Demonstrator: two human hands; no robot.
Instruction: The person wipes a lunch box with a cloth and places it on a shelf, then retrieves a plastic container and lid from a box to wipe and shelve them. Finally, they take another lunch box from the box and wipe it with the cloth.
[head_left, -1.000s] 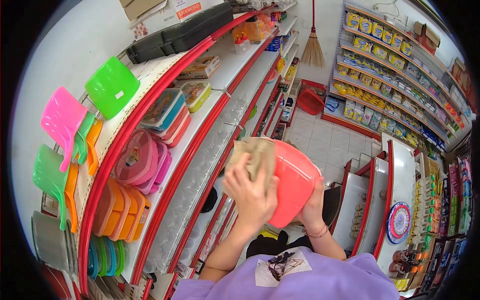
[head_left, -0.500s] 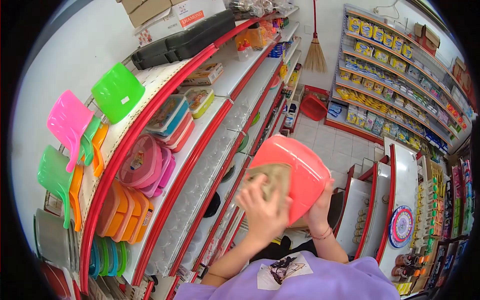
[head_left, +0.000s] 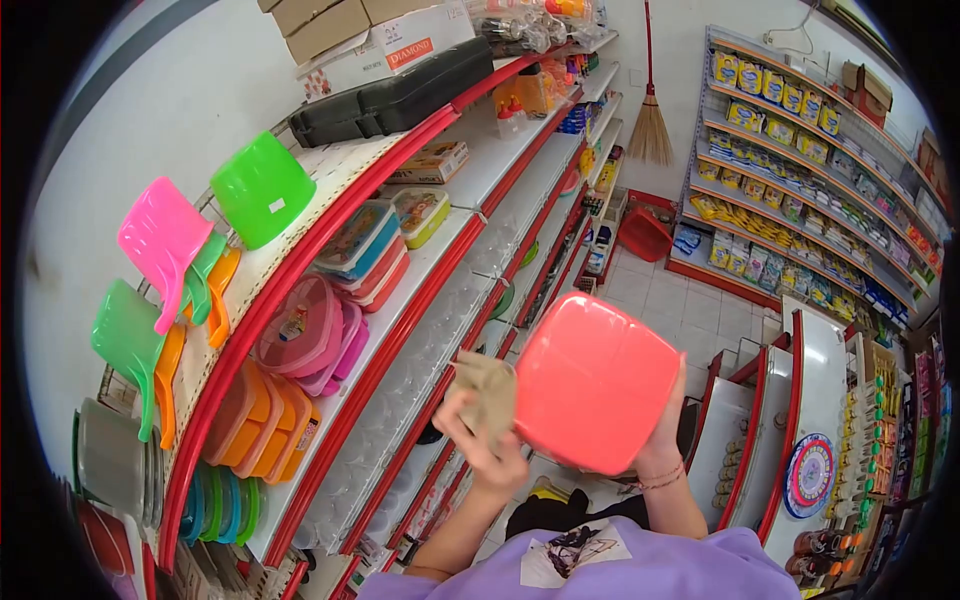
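A red-pink square plastic container (head_left: 598, 382) is held up in front of my chest, its broad smooth face toward the camera. My right hand (head_left: 664, 430) grips its right edge, with the fingers mostly hidden behind it. At its left side, my left hand (head_left: 482, 440) holds a crumpled beige cloth (head_left: 486, 392) between fingers and thumb. The cloth is beside the container's left edge; whether they touch is unclear.
Red-edged shelves on the left carry green (head_left: 262, 190) and pink dippers (head_left: 165, 235), stacked lunch boxes (head_left: 300, 325) and a black case (head_left: 390, 95). Low shelves stand at the right, near a round colourful disc (head_left: 808, 476). A broom (head_left: 650, 130) hangs at the back.
The cloth has come off the container's face and moved left with my left hand. The container has turned so its broad face shows more fully. The view has shifted slightly.
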